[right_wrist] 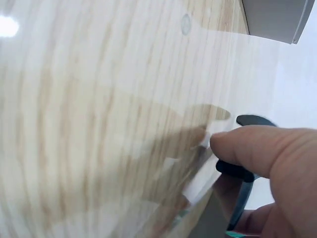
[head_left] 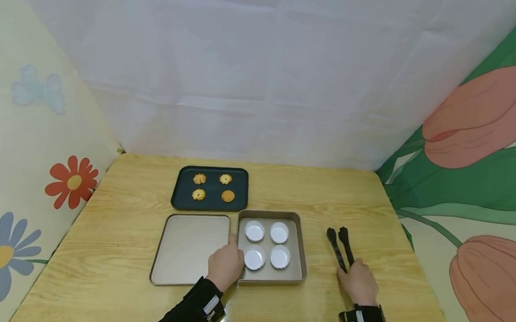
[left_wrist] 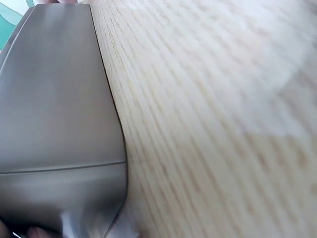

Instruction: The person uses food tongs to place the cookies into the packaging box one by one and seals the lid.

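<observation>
My left hand point(head_left: 226, 263) grips the left wall of a square metal baking pan point(head_left: 299, 249), and bits of its fingers show at the lower left of the left wrist view. Several white fluted paper cups point(head_left: 255, 231) sit inside the pan. In the left wrist view, the pan's outer side point(left_wrist: 59, 94) stands on the wooden table. Off to the pan's right, my right hand point(head_left: 360, 282) holds a pair of black tongs point(head_left: 345, 244) by the handle end, its tips apart and pointing to the back. Close up, thumb and fingers pinch the tongs point(right_wrist: 240, 171) over the table.
A flat, light metal lid or tray point(head_left: 191, 249) lies left of the pan, partly behind my left hand. Behind it, a dark tray point(head_left: 213, 204) carries several cookies point(head_left: 199, 178). A white cloth point(head_left: 261, 84) hangs along the wooden table's point(head_left: 107, 250) back edge.
</observation>
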The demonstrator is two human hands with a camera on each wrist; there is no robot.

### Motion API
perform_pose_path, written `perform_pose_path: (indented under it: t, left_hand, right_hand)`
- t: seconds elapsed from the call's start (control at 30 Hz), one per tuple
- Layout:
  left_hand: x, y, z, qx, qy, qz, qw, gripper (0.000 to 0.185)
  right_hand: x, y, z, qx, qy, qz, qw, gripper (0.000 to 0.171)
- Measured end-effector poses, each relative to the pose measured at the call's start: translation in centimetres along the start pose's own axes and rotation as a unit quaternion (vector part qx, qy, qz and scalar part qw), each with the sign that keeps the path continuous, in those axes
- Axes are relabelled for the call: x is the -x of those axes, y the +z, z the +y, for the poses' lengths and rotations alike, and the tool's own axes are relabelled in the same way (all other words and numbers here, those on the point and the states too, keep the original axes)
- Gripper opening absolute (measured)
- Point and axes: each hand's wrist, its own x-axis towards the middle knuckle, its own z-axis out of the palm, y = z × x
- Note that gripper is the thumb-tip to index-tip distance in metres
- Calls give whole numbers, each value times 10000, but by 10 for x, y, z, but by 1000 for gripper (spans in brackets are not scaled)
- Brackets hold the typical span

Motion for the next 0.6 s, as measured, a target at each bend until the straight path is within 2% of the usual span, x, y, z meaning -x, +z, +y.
perform_pose_path:
  t: [0.2,0.33,0.5,0.6]
  left_hand:
    - [1,0,0,20,-24,40,10000,34]
    - [3,-1,1,30,-23,86,10000,33]
    - [4,-2,3,46,-28,122,9999,36]
    - [4,-1,3,79,-68,96,9999,34]
  right_hand:
    - [-2,-11,0,-85,-357,139,9992,58]
    - [-4,-26,-13,-201,-836,382,9956,59]
    - [-13,-48,-47,-371,-1662,994,9804,47]
    - [-20,-60,-74,-224,-2151,1197,9690,47]
